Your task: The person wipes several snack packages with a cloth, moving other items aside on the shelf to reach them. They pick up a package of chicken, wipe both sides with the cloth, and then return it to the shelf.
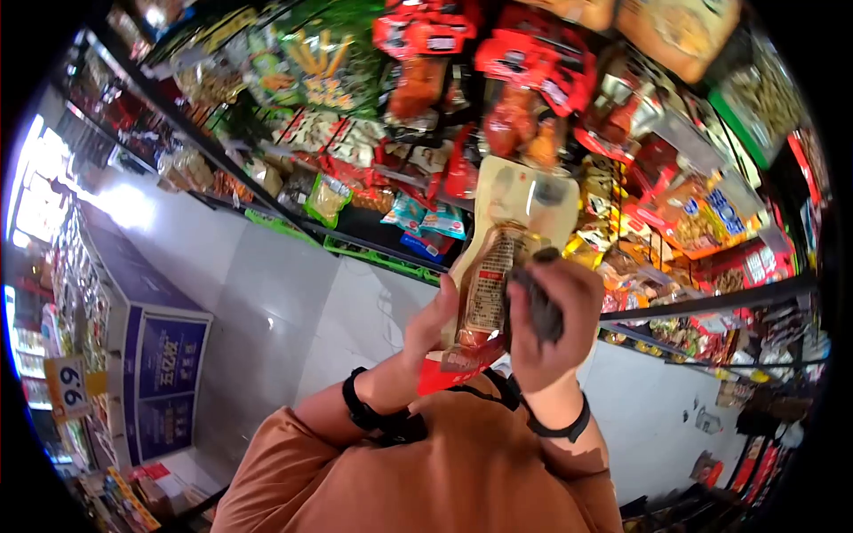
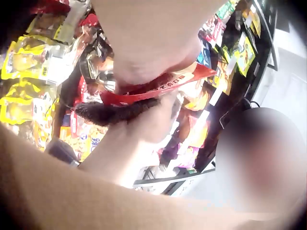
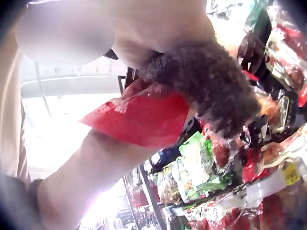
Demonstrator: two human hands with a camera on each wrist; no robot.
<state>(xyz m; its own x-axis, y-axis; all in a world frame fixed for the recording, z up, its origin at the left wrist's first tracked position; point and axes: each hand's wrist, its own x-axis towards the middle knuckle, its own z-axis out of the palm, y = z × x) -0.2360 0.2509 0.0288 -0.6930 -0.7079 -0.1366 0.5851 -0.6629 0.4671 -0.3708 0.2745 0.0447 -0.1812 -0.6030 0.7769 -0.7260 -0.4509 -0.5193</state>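
In the head view, my left hand [image 1: 431, 324] grips the lower left edge of a clear-and-cream food packet [image 1: 487, 289] with a printed back label and a red bottom end. Something brown shows inside it. My right hand [image 1: 569, 320] holds a dark grey fuzzy cloth [image 1: 539, 306] against the packet's right side. From the right wrist, the cloth [image 3: 211, 86] bunches under the right hand [image 3: 163, 24], beside the red packet end [image 3: 144, 115]. The left wrist view has the left hand [image 2: 148, 43] above the red end [image 2: 158, 88], hiding most of the packet.
Shelves of bagged snacks face me, with red-topped meat packs [image 1: 533, 62] and a green bag [image 1: 324, 62]. A black shelf rail [image 1: 711, 298] runs at the right. Behind at left stands a purple display stand [image 1: 164, 355] on the pale tiled floor [image 1: 267, 293].
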